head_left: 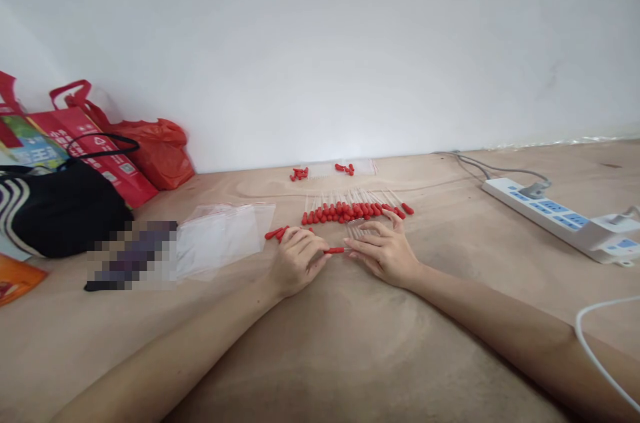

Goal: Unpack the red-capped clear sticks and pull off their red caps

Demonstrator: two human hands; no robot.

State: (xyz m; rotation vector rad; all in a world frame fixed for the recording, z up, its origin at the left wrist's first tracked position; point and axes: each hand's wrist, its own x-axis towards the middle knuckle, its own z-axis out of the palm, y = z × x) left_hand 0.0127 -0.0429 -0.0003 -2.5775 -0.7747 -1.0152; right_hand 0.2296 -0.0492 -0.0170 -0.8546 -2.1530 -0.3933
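Between thumb and fingers, my left hand [299, 259] pinches a red rubber dropper bulb [334, 251]. The clear glass tube joined to the bulb's right end is pinched by my right hand [383, 251], which covers most of it. Just beyond my right fingers lie several bare glass tubes [356, 229], partly covered. Loose red bulbs [275, 234] are beside my left hand, some behind its fingers. Farther back, a row of droppers [345, 211] lies with red bulbs towards me and glass tubes pointing at the wall.
Clear zip bags [225, 236] lie flat on the left. A bag with red bulbs and tubes [325, 170] is by the wall. A white power strip [555, 213] with cords is at right. A black bag [65, 209] and red bags [155, 153] stand far left. A white cable [587, 343] crosses my right forearm.
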